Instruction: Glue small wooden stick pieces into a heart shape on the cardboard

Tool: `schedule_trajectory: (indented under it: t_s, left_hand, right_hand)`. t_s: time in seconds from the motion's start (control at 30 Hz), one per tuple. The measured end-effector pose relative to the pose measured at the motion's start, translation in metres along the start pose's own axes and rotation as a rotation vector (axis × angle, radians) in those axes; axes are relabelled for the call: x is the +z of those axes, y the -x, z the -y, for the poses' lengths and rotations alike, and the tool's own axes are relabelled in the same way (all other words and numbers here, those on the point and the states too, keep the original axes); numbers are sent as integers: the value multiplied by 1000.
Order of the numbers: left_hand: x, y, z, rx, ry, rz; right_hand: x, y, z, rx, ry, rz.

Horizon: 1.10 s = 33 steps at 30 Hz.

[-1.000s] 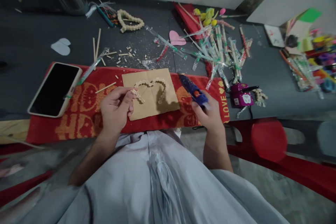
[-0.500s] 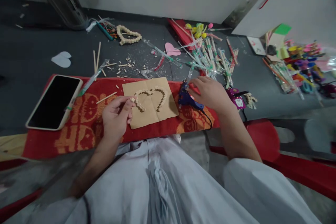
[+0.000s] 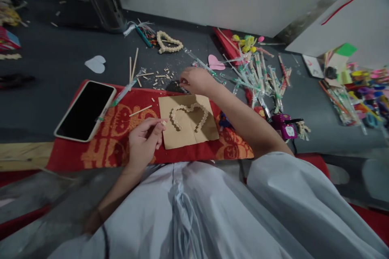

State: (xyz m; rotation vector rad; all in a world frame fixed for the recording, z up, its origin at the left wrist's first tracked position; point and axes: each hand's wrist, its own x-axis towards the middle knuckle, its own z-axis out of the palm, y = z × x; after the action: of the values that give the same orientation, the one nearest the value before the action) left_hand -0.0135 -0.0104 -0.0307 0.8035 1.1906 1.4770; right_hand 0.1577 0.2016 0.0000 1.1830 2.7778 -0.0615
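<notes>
- The left hand (image 3: 142, 139) has its grip pinched together on a small stick piece (image 3: 163, 123), just at the left edge of the brown paper (image 3: 188, 135). So tiny a piece could slip or twist if the thumb and finger squeeze unevenly.
- The right hand (image 3: 194, 80) reaches past the far edge of the paper, fingers bent over the stick scraps (image 3: 167, 73) on the worktop (image 3: 48, 68). Whether its grip holds anything I cannot tell; the fingertips are hard to make out.
- The heart outline (image 3: 182, 107) lies on the paper, its two lower ends apart. If the sides are joined crookedly, they may not meet at the point.
- The right forearm crosses above the right part of the paper and cloth. A low sleeve or wrist on the way back could drag the outline or shift the sheet.
- The paper is creased and lies on a soft red cloth (image 3: 73, 156); a tug on the cloth would probably move everything on it, the phone (image 3: 86, 111) included.
- A blue tool (image 3: 224, 120), probably a glue gun, sits mostly hidden beneath that forearm. If it is hot, a careless elbow could meet it or knock it over.
</notes>
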Motion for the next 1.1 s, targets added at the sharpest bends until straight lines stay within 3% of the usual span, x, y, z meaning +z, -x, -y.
schedule_trajectory:
  t_s: [0.33, 0.53, 0.67, 0.87, 1.1]
  left_hand:
    - [-7, -1, 3, -1, -35, -29]
    - [-8, -1, 4, 14, -20, -20]
    - [-10, -6, 4, 49, -31, -25]
    - [-3, -17, -5, 225, -106, -47]
    - [6, -17, -19, 507, -208, -51]
  right_hand:
    - [-1, -16, 16, 28, 9, 80]
    - [0, -18, 10, -26, -56, 17]
    - [-4, -9, 6, -42, -309, -98]
    - [-8, 16, 23, -244, -963, -271]
    - [-15, 36, 55, -326, -1235, -298]
